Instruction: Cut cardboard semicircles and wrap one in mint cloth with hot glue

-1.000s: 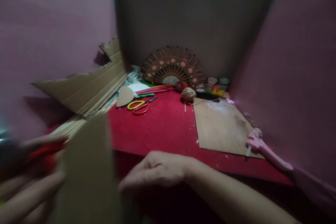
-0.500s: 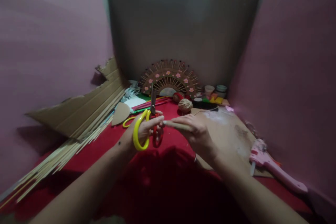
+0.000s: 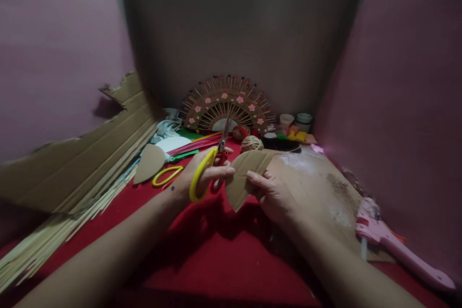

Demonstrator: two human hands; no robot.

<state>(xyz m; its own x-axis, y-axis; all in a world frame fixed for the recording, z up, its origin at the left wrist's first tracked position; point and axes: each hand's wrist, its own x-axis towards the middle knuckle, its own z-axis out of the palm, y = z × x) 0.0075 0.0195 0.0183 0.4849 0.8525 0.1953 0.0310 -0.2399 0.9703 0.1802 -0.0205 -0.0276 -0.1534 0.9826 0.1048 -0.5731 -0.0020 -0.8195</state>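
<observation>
One large brown corrugated cardboard sheet with a ragged torn edge (image 3: 75, 168) leans against the pink wall at the far left. Below it, a spread bundle of thin pale wooden sticks (image 3: 43, 250) lies along the side of the red cloth (image 3: 216, 260). Next comes a flat, round-edged tan cardboard piece (image 3: 148, 163), with a crumpled pale blue cloth (image 3: 168, 127) behind it. Beside the tan piece, on the red cloth, rests a pair of scissors with yellow and red looped handles (image 3: 157, 180), and a narrow green strip (image 3: 186, 155) lies just beyond it.

The left hand (image 3: 210, 173) grasps a second pair of yellow-and-red-handled scissors (image 3: 194, 187), its blades pointing up and away. The left thumb also meets the left edge of a small brown corrugated cardboard piece with one curved side (image 3: 240, 178). This piece is held up between the two hands, above the red cloth. Behind stands a half-round brown fan with pink flowers and radiating sticks (image 3: 216, 94). A ball of beige twine (image 3: 251, 143) sits beyond the small piece.

The right hand (image 3: 276, 197) pinches the right side of the small piece, thumb on its near face; its other fingers are partly hidden. Farther right lies a flat, stained tan board (image 3: 306, 187), and a pink glue gun (image 3: 400, 245) rests over its right edge.
</observation>
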